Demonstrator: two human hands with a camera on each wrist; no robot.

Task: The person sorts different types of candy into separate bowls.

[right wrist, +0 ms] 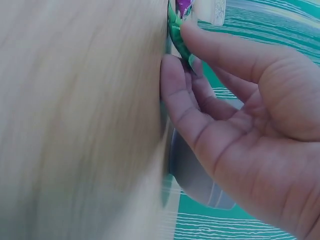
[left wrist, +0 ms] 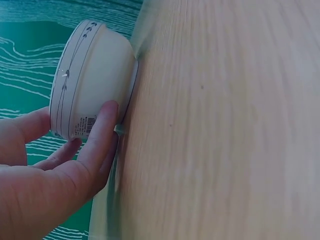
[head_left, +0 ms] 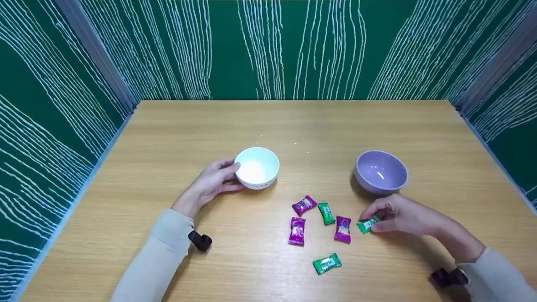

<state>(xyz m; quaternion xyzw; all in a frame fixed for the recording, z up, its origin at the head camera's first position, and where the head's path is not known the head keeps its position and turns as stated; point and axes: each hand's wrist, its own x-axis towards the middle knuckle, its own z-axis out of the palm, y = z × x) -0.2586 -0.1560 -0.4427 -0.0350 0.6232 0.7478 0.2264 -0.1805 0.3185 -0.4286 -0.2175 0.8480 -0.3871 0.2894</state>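
Observation:
My left hand (head_left: 212, 181) grips the white bowl (head_left: 257, 168) at its left side, thumb at the rim and fingers against the outer wall. In the left wrist view a patterned band and a barcode label show on the bowl (left wrist: 102, 70). Between thumb and fingertips, my right hand (head_left: 409, 216) pinches a green-wrapped candy (head_left: 364, 226) low over the table, just in front of the purple bowl (head_left: 381, 173). The right wrist view shows this green candy (right wrist: 177, 35) at the thumb tip. Inside, the purple bowl shows only its bare glossy surface.
Left of the right hand lie purple-wrapped candies (head_left: 297, 231) and two green-wrapped candies, one (head_left: 326, 213) among the purple ones and one (head_left: 327, 264) nearer the front. Small pale crumbs dot the wooden table (head_left: 201, 126). Green, white-streaked walls (head_left: 226, 50) enclose it.

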